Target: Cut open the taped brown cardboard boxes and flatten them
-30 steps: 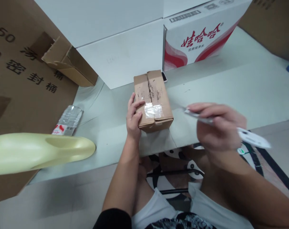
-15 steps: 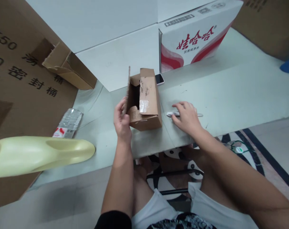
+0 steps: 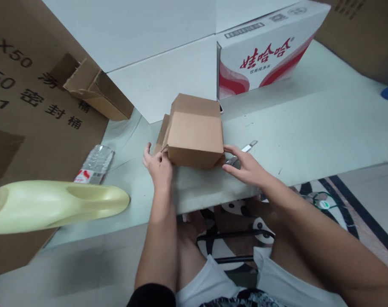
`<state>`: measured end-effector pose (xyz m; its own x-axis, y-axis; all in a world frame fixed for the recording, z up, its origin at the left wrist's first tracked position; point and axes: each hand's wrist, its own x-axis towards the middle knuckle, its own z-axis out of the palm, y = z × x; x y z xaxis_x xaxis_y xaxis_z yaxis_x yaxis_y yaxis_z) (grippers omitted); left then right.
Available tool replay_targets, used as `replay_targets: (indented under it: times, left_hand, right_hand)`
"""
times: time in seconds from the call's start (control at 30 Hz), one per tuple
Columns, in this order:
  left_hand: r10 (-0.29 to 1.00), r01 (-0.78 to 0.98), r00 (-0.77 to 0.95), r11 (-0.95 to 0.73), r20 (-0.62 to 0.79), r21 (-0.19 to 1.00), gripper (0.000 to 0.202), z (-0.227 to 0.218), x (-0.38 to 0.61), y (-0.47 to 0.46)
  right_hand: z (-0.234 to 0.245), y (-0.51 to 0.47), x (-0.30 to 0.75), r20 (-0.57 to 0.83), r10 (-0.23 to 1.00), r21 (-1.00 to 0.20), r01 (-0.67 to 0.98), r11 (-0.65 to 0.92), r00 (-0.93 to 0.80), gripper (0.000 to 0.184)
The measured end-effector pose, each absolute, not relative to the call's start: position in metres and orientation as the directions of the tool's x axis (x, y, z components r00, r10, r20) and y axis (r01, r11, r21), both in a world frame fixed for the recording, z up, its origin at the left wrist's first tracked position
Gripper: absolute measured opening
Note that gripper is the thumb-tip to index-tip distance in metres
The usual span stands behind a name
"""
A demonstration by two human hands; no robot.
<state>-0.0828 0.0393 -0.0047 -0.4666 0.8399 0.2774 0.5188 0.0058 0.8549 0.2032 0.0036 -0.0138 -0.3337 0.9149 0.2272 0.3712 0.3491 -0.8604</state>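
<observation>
A small brown cardboard box (image 3: pixel 195 128) lies in front of me with a plain closed face upward and a flap sticking out on its left. My left hand (image 3: pixel 160 168) has its fingers closed on the box's lower left edge, by that flap. At the opposite lower corner is my right hand (image 3: pixel 247 166), thumb and fingers apart, fingertips close to or touching the cardboard. A utility knife (image 3: pixel 249 146) with a pale handle rests on the table, partly hidden behind the right hand.
A pale cloth-covered table (image 3: pixel 309 128) carries a white and red carton (image 3: pixel 261 64) at the back. To the left are a pale yellow curved object (image 3: pixel 59 204), a flattened plastic bottle (image 3: pixel 96 164) and an open carton (image 3: pixel 99 91). A phone (image 3: pixel 221 108) peeks out behind the box.
The box has been turned over, so its open side no longer faces up. My right hand has moved left to its corner, and the knife now lies at a different angle.
</observation>
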Motion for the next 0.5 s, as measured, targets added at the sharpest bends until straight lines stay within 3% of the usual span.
replay_targets:
  times: [0.13,0.27,0.4,0.5]
  left_hand:
    - [0.846,0.639,-0.456,0.094,0.278,0.763,0.039,0.003,-0.075,0.034]
    - [0.829,0.679,-0.463,0.104,0.314,0.727,0.033,0.008,-0.070,0.032]
    - [0.893,0.556,-0.404,0.068,0.198,0.829,0.018,0.006,-0.070,0.034]
    - [0.966,0.379,-0.249,0.037,0.063,0.925,0.023,0.001,-0.068,0.034]
  right_hand:
    - [-0.016,0.003,0.198,0.249,0.909,-0.922,0.207,0.329,-0.333,0.056]
    - [-0.021,0.005,0.192,0.257,0.923,-0.945,0.127,0.302,-0.287,0.070]
    - [-0.028,0.011,0.190,0.205,0.967,-0.970,0.101,0.221,-0.153,0.087]
    - [-0.028,0.013,0.189,0.131,0.971,-0.985,0.082,0.150,-0.198,0.095]
